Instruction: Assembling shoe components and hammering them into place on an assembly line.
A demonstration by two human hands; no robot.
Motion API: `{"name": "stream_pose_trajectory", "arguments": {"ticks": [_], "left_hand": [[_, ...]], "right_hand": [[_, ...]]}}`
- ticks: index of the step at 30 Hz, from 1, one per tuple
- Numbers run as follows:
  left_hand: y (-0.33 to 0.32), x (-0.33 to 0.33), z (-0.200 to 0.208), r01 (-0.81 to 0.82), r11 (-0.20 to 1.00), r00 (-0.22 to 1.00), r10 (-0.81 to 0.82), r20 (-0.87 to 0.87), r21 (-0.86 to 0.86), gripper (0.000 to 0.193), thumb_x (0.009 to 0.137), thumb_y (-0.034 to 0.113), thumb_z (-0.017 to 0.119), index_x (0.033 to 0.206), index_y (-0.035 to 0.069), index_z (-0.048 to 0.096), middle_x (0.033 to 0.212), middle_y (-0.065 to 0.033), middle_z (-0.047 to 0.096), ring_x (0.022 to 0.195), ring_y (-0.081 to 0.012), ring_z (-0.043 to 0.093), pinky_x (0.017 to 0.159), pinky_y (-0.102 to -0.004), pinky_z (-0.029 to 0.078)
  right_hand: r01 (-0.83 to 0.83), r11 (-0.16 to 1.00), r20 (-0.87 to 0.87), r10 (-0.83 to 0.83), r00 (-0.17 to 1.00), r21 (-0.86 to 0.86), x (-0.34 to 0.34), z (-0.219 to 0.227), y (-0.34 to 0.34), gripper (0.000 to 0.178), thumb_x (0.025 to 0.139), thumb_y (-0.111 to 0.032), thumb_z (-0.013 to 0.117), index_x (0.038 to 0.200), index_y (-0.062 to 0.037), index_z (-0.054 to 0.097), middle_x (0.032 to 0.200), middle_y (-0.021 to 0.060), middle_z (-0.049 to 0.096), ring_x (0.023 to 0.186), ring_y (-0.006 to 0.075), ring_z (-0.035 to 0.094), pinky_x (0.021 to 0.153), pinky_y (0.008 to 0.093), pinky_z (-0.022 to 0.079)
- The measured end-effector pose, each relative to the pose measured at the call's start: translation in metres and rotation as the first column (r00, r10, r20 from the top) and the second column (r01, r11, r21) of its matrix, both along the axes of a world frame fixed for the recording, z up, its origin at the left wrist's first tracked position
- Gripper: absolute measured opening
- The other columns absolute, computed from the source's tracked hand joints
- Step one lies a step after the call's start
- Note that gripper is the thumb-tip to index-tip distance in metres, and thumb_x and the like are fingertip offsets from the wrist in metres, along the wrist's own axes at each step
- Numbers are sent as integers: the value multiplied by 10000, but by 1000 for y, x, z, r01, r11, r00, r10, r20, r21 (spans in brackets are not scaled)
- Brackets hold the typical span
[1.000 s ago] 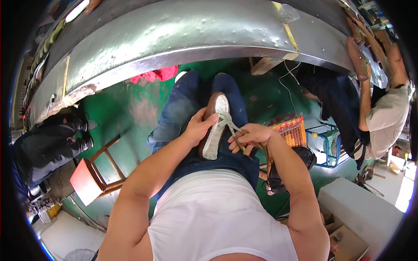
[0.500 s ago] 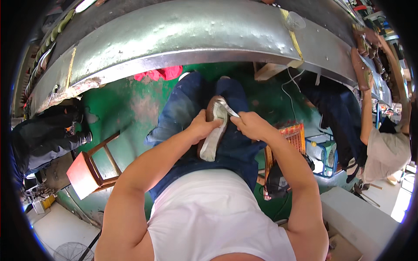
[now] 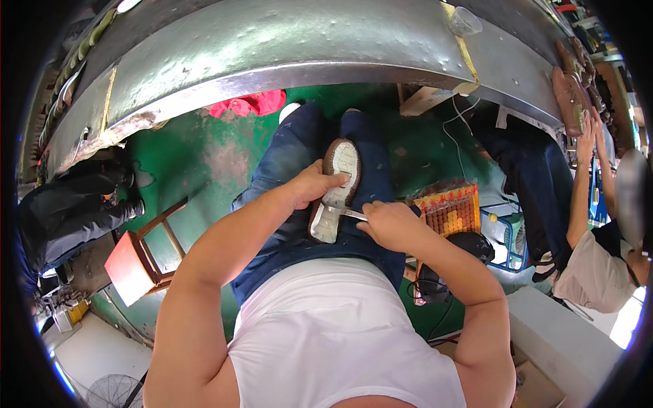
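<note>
Across my lap lies a shoe (image 3: pixel 343 158), bottom side up, with a whitish underside and a brown edge, toe pointing away from me. My left hand (image 3: pixel 314 186) is wrapped round its left side, the thumb pressed on the underside. In my closed right hand (image 3: pixel 390 226) is a slim, shiny metal hand tool (image 3: pixel 345 212); its exact kind is unclear. The tool's bright end rests across the narrow middle of the underside, below my left thumb. Fingers hide most of its handle.
A long metal-topped bench (image 3: pixel 286 41) runs ahead, with a clear plastic cup (image 3: pixel 464 22) on it. A red-seated stool (image 3: pixel 129 268) stands left, a beaded seat mat (image 3: pixel 450 212) right. At far right a co-worker's hands (image 3: pixel 588 139) touch a brown shoe (image 3: pixel 570 102).
My right hand has drawn the tool from the toe toward me, to the shoe's middle. The underside now faces up more fully. The co-worker's hands have shifted.
</note>
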State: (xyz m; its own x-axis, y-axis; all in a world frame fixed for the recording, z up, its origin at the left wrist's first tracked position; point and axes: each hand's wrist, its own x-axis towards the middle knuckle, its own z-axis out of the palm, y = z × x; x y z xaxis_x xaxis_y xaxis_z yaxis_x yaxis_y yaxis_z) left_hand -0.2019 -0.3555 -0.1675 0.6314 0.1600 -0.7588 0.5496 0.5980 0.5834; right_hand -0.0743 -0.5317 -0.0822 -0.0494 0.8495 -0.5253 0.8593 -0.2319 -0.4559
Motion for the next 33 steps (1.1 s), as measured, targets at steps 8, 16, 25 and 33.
{"name": "stream_pose_trajectory", "arguments": {"ticks": [8, 16, 25, 33], "left_hand": [[-16, -4, 15, 104, 959, 992, -120, 44, 263, 680, 900, 175, 696, 1421, -17, 304, 1293, -164, 540, 1195, -231, 542, 1017, -363, 451], [-43, -36, -15, -3, 903, 977, -90, 196, 429, 866, 881, 120, 676, 1521, 44, 97, 1441, -186, 389, 1336, -265, 408, 1109, -377, 341], [-54, -83, -29, 214, 866, 905, -350, 241, 452, 1087, 926, 350, 620, 1488, -9, -238, 1587, -274, -8, 1488, -392, 52, 1199, -399, 146], [-56, -66, 1, 311, 650, 902, -433, 1, 693, 1099, 905, 280, 651, 1481, -47, -226, 1579, -317, -19, 1496, -370, 62, 1198, -383, 152]], "right_hand": [[241, 970, -147, -241, 959, -21, 3, -14, -36, 416, 941, -408, 583, 963, 5, 626, 875, 237, 664, 827, 421, 654, 741, 492, 520], [37, 980, 94, -56, 994, 197, -30, -8, -56, 329, 912, -322, 616, 933, 6, 612, 862, 197, 650, 767, 346, 672, 673, 425, 554], [-64, 985, -216, 28, 976, -159, 17, -20, -39, 401, 974, -396, 530, 980, -6, 621, 867, 214, 688, 794, 380, 677, 704, 476, 535], [464, 879, -407, -385, 828, 112, -1, -11, -23, 390, 1009, -350, 472, 973, 17, 599, 904, 262, 663, 887, 450, 634, 794, 498, 499]]}}
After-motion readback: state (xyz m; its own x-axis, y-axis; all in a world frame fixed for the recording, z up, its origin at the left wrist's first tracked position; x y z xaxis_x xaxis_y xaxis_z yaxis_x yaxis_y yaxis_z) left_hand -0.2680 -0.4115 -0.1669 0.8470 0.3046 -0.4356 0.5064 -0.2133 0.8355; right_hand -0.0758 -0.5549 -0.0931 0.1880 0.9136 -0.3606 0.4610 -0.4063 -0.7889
